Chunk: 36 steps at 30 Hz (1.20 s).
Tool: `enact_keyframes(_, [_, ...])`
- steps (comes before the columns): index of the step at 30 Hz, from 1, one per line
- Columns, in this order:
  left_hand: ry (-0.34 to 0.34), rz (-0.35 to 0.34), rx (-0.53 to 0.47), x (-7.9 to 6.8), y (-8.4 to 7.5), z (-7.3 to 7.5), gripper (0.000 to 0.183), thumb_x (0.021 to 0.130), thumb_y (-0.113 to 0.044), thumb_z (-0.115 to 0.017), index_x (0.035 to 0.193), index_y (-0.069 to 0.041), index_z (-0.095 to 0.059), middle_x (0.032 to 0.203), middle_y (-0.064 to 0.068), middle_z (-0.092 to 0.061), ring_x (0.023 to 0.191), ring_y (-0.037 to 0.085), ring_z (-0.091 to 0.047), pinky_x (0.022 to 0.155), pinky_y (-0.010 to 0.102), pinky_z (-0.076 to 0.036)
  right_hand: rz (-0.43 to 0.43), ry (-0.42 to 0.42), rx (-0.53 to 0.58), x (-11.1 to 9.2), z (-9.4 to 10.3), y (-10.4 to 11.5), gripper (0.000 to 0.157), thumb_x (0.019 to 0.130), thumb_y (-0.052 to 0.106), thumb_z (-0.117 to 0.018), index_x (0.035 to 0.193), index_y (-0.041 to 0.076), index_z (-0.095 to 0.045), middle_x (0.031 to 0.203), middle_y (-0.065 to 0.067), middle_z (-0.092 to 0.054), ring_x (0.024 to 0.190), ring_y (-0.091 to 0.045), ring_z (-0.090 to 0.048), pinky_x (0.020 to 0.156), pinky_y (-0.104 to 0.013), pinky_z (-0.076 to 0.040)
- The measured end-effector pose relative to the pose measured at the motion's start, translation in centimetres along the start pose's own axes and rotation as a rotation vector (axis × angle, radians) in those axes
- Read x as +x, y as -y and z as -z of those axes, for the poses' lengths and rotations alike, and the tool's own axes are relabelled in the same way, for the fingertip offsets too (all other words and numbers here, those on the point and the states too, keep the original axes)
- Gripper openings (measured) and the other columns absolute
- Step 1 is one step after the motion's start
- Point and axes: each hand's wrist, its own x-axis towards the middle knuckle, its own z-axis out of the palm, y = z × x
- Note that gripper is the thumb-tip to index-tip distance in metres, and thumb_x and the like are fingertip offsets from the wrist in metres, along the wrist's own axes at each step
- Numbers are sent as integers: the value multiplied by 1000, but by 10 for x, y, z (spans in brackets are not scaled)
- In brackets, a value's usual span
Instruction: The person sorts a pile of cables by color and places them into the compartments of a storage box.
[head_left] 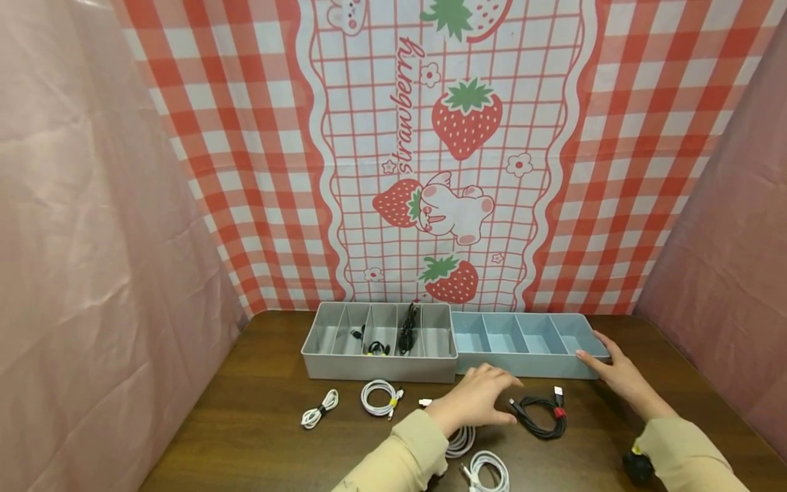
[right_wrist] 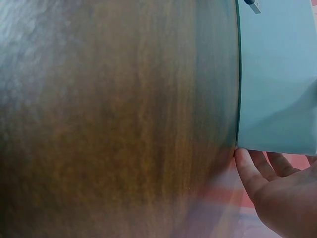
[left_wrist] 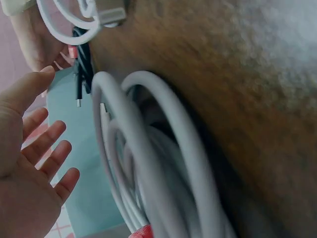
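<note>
In the head view, my left hand (head_left: 470, 403) hovers over a grey coiled cable (head_left: 461, 443), its fingers loosely spread and holding nothing. The left wrist view shows that palm (left_wrist: 29, 198) beside the thick grey loops (left_wrist: 148, 144). My right hand (head_left: 627, 379) holds the right end of a light blue divided box (head_left: 522, 365), thumb over the front rim and fingers along the end face. In the right wrist view its fingers (right_wrist: 255, 178) touch the box's end. A black coiled cable (head_left: 541, 424) with a red tie lies between the hands.
A grey divided box (head_left: 381, 369) adjoins the blue box's left end, with black cables (head_left: 408, 331) in some compartments. White coiled cables (head_left: 381, 400) lie in front, one (head_left: 320, 410) farther left and one (head_left: 488, 471) near the front edge. A checked cloth (head_left: 270, 171) hangs behind.
</note>
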Motion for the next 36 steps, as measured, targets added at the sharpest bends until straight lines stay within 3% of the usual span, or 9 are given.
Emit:
enact_keyframes(15, [72,3,15,6,1,-13,44,77,-45,-73,118,-31,-63,117,-19,-59,107,4,-47,81,18,-32,-5,-5,-4,1,-1,0,91,95,51,-46,149,2,8,143,-44,-3,127,-60,-15,96,-71,-20])
enact_keyframes(27, [83,-35,71,6,-3,-13,19,76,-46,-74,88,-33,-67,81,-22,-55,84,-1,-44,69,17,-29,-9,-15,-5,2,-2,0,91,94,51,-47,149,2,7,143,-44,-3,127,-61,-14,97,-71,-20])
enact_keyframes(36, [101,-46,95,3,-5,-10,15,78,-48,-72,81,-34,-66,78,-22,-53,82,-2,-43,71,18,-30,-7,-13,3,1,-1,-1,91,95,51,-47,149,2,7,144,-44,-3,127,-60,-14,96,-71,-20])
